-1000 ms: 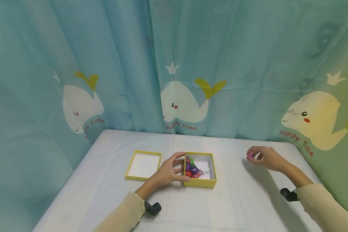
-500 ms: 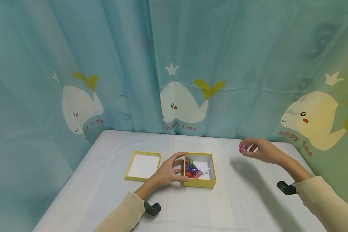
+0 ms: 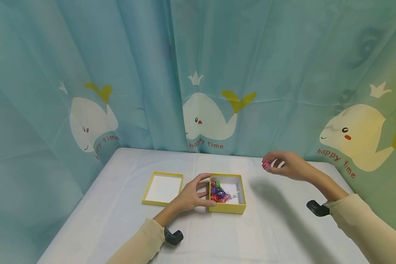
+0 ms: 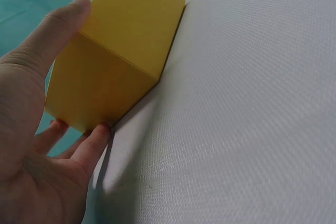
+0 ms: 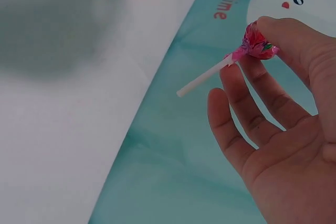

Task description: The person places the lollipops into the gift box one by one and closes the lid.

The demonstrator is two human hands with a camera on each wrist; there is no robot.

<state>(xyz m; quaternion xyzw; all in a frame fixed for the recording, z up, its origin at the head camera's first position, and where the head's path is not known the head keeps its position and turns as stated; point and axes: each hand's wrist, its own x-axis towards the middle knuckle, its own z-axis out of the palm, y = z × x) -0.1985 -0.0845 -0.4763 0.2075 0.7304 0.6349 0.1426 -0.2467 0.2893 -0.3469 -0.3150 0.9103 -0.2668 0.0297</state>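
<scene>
A pink-wrapped lollipop (image 3: 266, 165) is pinched between the thumb and fingers of my right hand (image 3: 293, 165), held above the table at the back right. In the right wrist view the lollipop's (image 5: 257, 43) white stick points down to the left. My left hand (image 3: 190, 196) grips the left end of a yellow box (image 3: 228, 208), thumb at the front corner and fingers toward the back. Inside the box several wrapped lollipops (image 3: 219, 192), in purple, red, green and pink, lie bunched on the left. The left wrist view shows the box's outer walls (image 4: 100, 85) between thumb and fingers.
A shallow yellow-rimmed lid (image 3: 162, 189) with a white inside lies left of the box. White cloth covers the table (image 3: 184, 238). Behind it hangs a teal curtain (image 3: 145, 73) printed with whales.
My right hand has carried the lollipop up and to the left, closer to the box. The left hand and the box have stayed in place.
</scene>
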